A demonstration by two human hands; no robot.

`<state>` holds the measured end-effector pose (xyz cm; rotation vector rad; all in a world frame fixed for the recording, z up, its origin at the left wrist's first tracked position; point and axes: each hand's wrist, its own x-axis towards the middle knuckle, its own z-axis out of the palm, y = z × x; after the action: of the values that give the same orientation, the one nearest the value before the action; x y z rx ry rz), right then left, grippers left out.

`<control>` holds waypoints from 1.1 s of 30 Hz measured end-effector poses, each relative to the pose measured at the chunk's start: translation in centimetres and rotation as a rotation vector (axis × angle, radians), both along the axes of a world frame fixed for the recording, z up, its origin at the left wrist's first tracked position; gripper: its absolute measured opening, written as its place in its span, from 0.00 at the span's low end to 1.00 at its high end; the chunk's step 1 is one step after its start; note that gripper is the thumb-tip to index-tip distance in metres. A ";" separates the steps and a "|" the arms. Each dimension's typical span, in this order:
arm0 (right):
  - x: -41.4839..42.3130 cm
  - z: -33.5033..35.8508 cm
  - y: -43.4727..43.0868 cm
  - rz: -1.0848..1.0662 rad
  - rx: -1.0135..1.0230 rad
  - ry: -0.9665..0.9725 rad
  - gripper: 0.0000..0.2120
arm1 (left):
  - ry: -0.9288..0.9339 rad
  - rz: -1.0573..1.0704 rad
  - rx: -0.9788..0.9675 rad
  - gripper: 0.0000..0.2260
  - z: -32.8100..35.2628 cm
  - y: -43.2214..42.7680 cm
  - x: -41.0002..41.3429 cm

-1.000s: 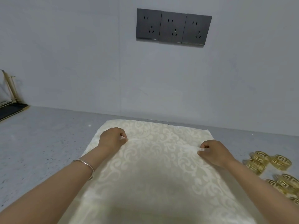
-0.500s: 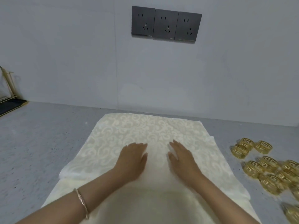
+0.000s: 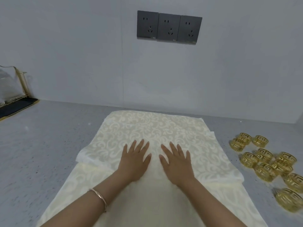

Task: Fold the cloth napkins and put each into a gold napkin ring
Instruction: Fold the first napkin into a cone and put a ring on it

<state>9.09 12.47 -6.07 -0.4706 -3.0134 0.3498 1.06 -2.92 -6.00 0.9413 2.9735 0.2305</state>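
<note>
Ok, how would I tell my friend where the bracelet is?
Find the big cream cloth spread on the grey counter. The bracelet circles the wrist just behind the left hand, which lies flat on that cloth. It is one thin plain band worn on an arm, unlike the chunky patterned gold rings lying on the counter to the right.
</note>
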 end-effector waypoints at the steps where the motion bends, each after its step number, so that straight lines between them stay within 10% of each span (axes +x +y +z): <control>1: 0.5 0.1 0.8 -0.021 0.002 -0.016 0.28 | -0.009 0.023 0.000 0.25 0.0 -0.6 -0.2; 19: 6.2 1.7 11.2 -0.279 0.016 -0.100 0.31 | -0.101 0.346 0.013 0.30 0.7 -7.8 -4.2; 24: 2.0 4.9 6.4 -0.040 -0.193 0.095 0.30 | -0.093 0.337 0.004 0.31 0.8 -7.6 -4.0; 33: -13.3 6.3 -1.7 0.268 -0.252 -0.148 0.32 | -0.052 0.354 0.035 0.30 0.3 -7.4 -4.1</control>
<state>-4.17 10.72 0.26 -0.1072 -3.1956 0.7508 -3.04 -10.34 -5.73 0.3950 3.0743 0.3052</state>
